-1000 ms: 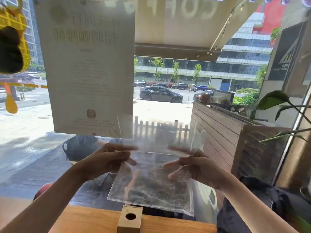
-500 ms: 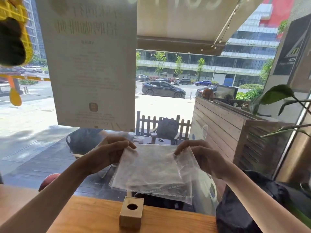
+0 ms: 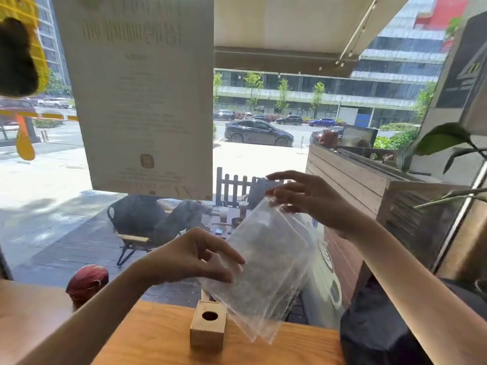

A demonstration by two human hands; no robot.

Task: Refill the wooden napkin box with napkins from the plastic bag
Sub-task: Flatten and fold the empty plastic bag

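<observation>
Plastic bag (image 3: 266, 262), clear and flat, hangs tilted in the air above the far edge of the wooden counter (image 3: 158, 335), held between both hands. On the left, the left hand (image 3: 189, 256) pinches the bag's lower left edge with thumb and curled fingers. Further right, the right hand (image 3: 303, 198) grips the bag's top corner between thumb and fingertip, its other fingers spread loosely. Whether the bag holds anything, I cannot tell. Just beneath the bag's lower end a small wooden block (image 3: 208, 327) with a round hole stands on the counter. Beyond is a window bearing a large paper poster (image 3: 142, 96); a leafy plant (image 3: 442, 143) stands at far right.
</observation>
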